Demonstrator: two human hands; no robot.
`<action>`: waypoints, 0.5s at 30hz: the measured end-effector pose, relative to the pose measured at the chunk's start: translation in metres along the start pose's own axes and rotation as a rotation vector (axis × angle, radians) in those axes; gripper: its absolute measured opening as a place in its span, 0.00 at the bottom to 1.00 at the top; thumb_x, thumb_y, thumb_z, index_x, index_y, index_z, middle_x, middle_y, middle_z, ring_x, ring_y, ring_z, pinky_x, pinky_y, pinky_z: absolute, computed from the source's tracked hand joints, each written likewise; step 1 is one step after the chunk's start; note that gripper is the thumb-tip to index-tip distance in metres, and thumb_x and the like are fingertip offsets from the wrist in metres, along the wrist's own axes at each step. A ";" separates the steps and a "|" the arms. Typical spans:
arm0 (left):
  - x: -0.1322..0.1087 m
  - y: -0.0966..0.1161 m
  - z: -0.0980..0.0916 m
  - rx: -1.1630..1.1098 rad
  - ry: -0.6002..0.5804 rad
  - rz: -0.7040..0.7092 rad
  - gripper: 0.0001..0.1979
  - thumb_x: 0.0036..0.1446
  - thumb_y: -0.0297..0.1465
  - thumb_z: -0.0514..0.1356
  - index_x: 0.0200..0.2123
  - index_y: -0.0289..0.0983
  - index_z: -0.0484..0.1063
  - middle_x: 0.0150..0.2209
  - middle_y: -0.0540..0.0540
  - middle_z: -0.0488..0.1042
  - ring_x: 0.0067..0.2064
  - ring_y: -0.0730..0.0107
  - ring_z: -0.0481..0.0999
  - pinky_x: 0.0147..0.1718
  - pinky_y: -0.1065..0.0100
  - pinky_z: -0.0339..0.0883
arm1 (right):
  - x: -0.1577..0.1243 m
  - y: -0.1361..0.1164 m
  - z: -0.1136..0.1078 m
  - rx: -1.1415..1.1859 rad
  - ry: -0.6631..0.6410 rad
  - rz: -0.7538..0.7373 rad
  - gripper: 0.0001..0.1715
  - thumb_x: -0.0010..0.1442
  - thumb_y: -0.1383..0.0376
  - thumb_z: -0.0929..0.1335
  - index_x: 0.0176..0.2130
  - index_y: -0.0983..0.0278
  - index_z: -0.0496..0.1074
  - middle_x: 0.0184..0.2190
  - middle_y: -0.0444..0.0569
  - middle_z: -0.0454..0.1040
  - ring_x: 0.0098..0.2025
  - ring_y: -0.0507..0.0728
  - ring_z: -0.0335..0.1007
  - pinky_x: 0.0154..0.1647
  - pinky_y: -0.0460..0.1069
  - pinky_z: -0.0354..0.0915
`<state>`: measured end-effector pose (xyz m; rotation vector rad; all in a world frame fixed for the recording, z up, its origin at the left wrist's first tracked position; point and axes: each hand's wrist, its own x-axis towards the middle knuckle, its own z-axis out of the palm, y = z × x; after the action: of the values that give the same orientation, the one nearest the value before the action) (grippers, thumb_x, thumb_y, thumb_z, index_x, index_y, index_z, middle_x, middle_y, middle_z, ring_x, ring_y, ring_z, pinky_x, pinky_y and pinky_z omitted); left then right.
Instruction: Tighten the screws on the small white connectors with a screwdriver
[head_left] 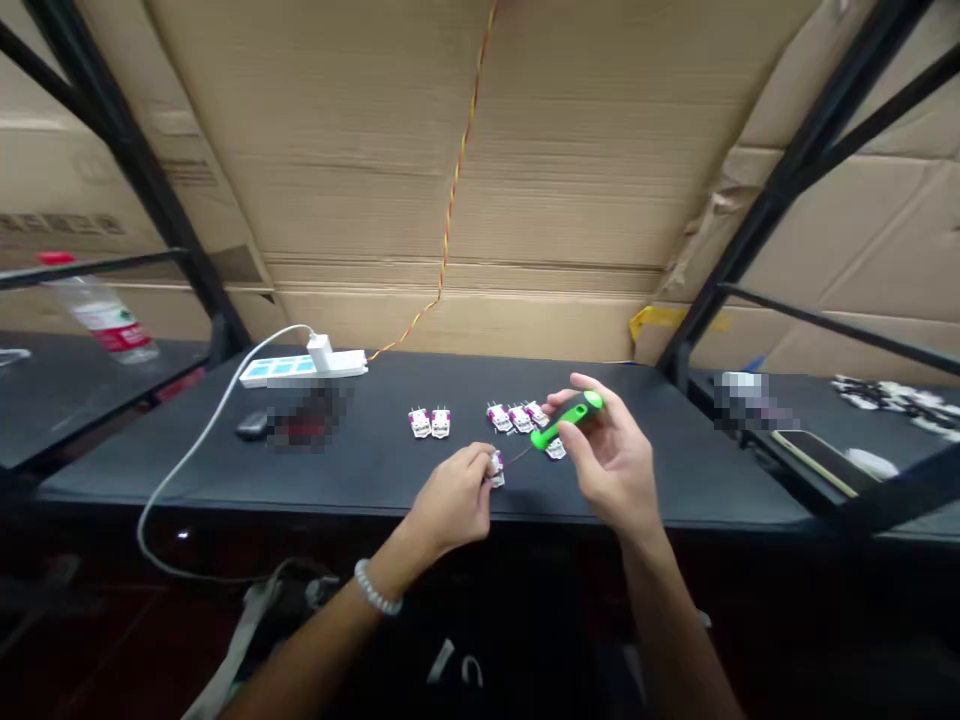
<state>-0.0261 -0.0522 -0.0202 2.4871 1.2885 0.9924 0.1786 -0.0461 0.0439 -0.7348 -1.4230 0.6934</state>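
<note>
My left hand (456,497) pinches a small white-and-purple plug-like part (498,468) near the front of the dark table. In my right hand (611,460) is a screwdriver (566,420) with a green and black handle. Its thin shaft slants down to the left, and the tip meets or nearly meets the held part; exact contact is too small to tell. Similar white-and-purple parts with metal pins lie beyond my hands: a pair (430,423) to the left, and several (517,417) close to the screwdriver. One of these (556,449) is partly covered by the handle.
A white power strip (304,368) with a plugged-in charger (320,350) lies at the back left; its white cable hangs over the front edge. Black metal frame posts (720,270) stand on both sides. A bottle (112,320) is at far left, a phone (825,462) at right.
</note>
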 end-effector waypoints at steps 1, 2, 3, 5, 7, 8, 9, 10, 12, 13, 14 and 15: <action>0.000 0.000 0.000 0.001 0.000 0.001 0.08 0.62 0.21 0.55 0.39 0.39 0.68 0.52 0.38 0.78 0.53 0.54 0.81 0.55 0.54 0.77 | 0.000 0.000 0.000 -0.004 0.002 0.003 0.25 0.68 0.58 0.73 0.61 0.58 0.69 0.50 0.54 0.78 0.51 0.60 0.80 0.55 0.58 0.79; 0.000 0.000 0.001 0.004 -0.002 0.000 0.08 0.62 0.21 0.55 0.39 0.40 0.68 0.51 0.38 0.78 0.53 0.54 0.81 0.54 0.55 0.77 | -0.001 0.000 0.000 -0.004 0.004 0.001 0.25 0.67 0.59 0.73 0.61 0.58 0.69 0.50 0.53 0.78 0.51 0.60 0.80 0.55 0.58 0.79; 0.000 0.000 0.001 0.008 -0.007 -0.003 0.08 0.62 0.21 0.55 0.39 0.39 0.68 0.51 0.38 0.78 0.53 0.54 0.81 0.54 0.55 0.77 | -0.001 0.000 0.001 -0.003 0.004 0.000 0.25 0.68 0.59 0.73 0.61 0.57 0.69 0.50 0.53 0.78 0.51 0.60 0.80 0.55 0.57 0.79; -0.001 -0.001 0.002 0.013 -0.013 -0.007 0.08 0.61 0.21 0.56 0.39 0.39 0.68 0.52 0.37 0.78 0.53 0.53 0.80 0.55 0.54 0.77 | -0.001 0.000 0.002 0.000 -0.001 -0.001 0.25 0.68 0.59 0.73 0.61 0.57 0.69 0.50 0.53 0.78 0.51 0.60 0.80 0.55 0.57 0.79; -0.001 -0.002 0.003 0.012 -0.016 -0.007 0.09 0.59 0.20 0.56 0.40 0.39 0.68 0.52 0.37 0.77 0.54 0.53 0.80 0.55 0.53 0.77 | -0.001 0.001 0.002 -0.003 -0.012 0.005 0.25 0.68 0.59 0.73 0.61 0.56 0.69 0.50 0.53 0.78 0.51 0.60 0.80 0.56 0.58 0.79; -0.002 -0.003 0.003 0.012 -0.015 -0.010 0.09 0.59 0.20 0.56 0.40 0.39 0.68 0.53 0.37 0.77 0.54 0.53 0.80 0.56 0.53 0.77 | -0.001 0.001 0.002 -0.012 -0.015 0.009 0.26 0.68 0.59 0.73 0.62 0.56 0.69 0.51 0.53 0.78 0.51 0.60 0.80 0.56 0.58 0.79; -0.002 -0.003 0.004 0.012 -0.013 -0.012 0.09 0.59 0.20 0.56 0.40 0.39 0.68 0.53 0.37 0.77 0.54 0.53 0.80 0.56 0.53 0.77 | -0.002 0.001 0.002 -0.022 -0.017 0.012 0.26 0.67 0.58 0.73 0.62 0.56 0.69 0.51 0.53 0.78 0.52 0.60 0.80 0.56 0.58 0.79; -0.002 -0.003 0.004 0.012 -0.012 -0.012 0.10 0.59 0.20 0.56 0.40 0.39 0.68 0.53 0.37 0.77 0.54 0.53 0.80 0.56 0.53 0.77 | -0.002 0.001 0.002 -0.030 -0.018 0.013 0.27 0.67 0.58 0.73 0.63 0.57 0.69 0.51 0.54 0.78 0.51 0.61 0.80 0.56 0.58 0.79; -0.002 -0.004 0.004 0.011 -0.008 -0.007 0.09 0.59 0.20 0.56 0.40 0.39 0.68 0.53 0.37 0.77 0.54 0.53 0.80 0.56 0.53 0.77 | -0.002 0.000 0.004 -0.038 -0.012 0.004 0.28 0.67 0.58 0.73 0.63 0.57 0.69 0.50 0.54 0.79 0.51 0.61 0.80 0.54 0.58 0.79; -0.002 -0.004 0.004 0.012 -0.007 -0.003 0.09 0.60 0.20 0.56 0.40 0.39 0.68 0.52 0.37 0.77 0.54 0.53 0.79 0.56 0.53 0.77 | -0.002 -0.001 0.005 -0.044 -0.009 0.002 0.28 0.67 0.58 0.74 0.63 0.57 0.69 0.50 0.53 0.79 0.51 0.61 0.80 0.53 0.57 0.80; -0.002 -0.003 0.004 0.013 -0.008 0.004 0.09 0.60 0.20 0.56 0.40 0.39 0.68 0.52 0.37 0.77 0.54 0.52 0.79 0.55 0.53 0.77 | -0.002 -0.002 0.007 -0.053 -0.011 0.001 0.28 0.67 0.58 0.74 0.63 0.57 0.70 0.49 0.53 0.79 0.51 0.61 0.80 0.51 0.57 0.80; -0.001 -0.003 0.004 0.015 -0.009 0.012 0.09 0.60 0.20 0.56 0.40 0.39 0.69 0.52 0.37 0.77 0.53 0.52 0.79 0.55 0.53 0.77 | -0.001 -0.002 0.010 -0.065 -0.016 -0.002 0.28 0.66 0.59 0.74 0.63 0.57 0.70 0.48 0.52 0.79 0.50 0.61 0.80 0.50 0.56 0.80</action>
<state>-0.0259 -0.0507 -0.0255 2.5104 1.2844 0.9762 0.1684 -0.0476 0.0452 -0.7793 -1.4661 0.6552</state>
